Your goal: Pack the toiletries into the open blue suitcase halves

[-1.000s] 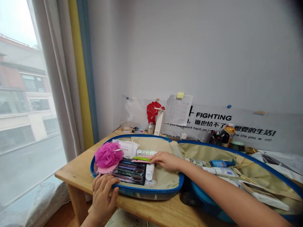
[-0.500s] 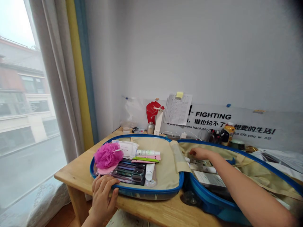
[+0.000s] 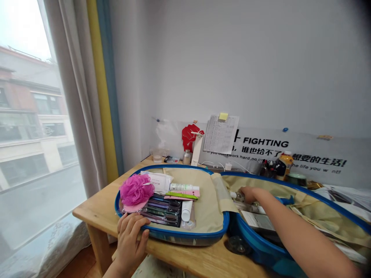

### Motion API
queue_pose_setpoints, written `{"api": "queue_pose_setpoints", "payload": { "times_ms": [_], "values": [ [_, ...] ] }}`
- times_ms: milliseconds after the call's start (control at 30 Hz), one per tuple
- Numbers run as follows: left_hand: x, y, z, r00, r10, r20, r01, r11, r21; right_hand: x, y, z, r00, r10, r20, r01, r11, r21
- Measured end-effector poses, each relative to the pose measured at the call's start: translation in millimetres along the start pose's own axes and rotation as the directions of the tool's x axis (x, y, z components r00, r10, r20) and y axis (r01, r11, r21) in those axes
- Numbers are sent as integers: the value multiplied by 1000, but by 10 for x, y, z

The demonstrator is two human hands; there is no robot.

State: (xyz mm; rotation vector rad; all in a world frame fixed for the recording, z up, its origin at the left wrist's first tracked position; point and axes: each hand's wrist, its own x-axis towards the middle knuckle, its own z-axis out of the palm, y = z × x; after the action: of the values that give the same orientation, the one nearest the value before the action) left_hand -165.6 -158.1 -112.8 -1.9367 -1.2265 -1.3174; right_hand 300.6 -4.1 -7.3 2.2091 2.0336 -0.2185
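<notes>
A blue suitcase (image 3: pixel 174 233) lies open on the wooden table, lined in beige. My left hand (image 3: pixel 131 235) curls over the front left rim of its left half, thumb on the outer side. In that half lie a pink bath puff (image 3: pixel 137 192), a pack of toothbrushes (image 3: pixel 164 210), a white pack of wipes (image 3: pixel 159 182), a white-capped tube (image 3: pixel 183 187), a green strip-like item (image 3: pixel 181 196) and a white tube (image 3: pixel 187 210). Down in the right half, my right hand (image 3: pixel 249 194) has its fingers closed around a small clear bottle (image 3: pixel 239 197); the fingertips are partly hidden.
Below my right hand is a grey-white box (image 3: pixel 257 221), with a blue item (image 3: pixel 285 200) behind the wrist. Along the wall stand a small jar (image 3: pixel 186 157), a white lamp (image 3: pixel 197 148) and an orange bottle (image 3: pixel 285 165). A window and curtains (image 3: pixel 84 96) are at the left.
My right hand has lowered slightly onto the small clear bottle in the right half. My left hand stays at the rim. The whole view has shifted a little.
</notes>
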Motion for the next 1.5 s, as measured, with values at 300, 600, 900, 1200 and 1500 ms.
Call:
{"api": "queue_pose_setpoints", "payload": {
  "times_ms": [300,600,900,1200,1500],
  "values": [
    [-7,13,3,1000,-19,13,19,1000,-10,-278,35,-567,973,58,-223,-27,990,137],
    [-12,9,4,1000,-16,17,16,1000,-21,-377,-900,-627,801,-315,-509,403,913,69],
    [-4,24,3,1000,-20,17,20,1000,-19,-346,-1426,-296,691,-600,-402,636,769,-55],
    [18,21,-4,1000,-11,3,11,1000,-10,-276,-1452,-148,769,-515,-380,544,838,-34],
    [5,-2,-3,1000,4,9,-4,1000,0,-308,-1494,-155,752,-503,-427,586,806,81]
  ]
}}
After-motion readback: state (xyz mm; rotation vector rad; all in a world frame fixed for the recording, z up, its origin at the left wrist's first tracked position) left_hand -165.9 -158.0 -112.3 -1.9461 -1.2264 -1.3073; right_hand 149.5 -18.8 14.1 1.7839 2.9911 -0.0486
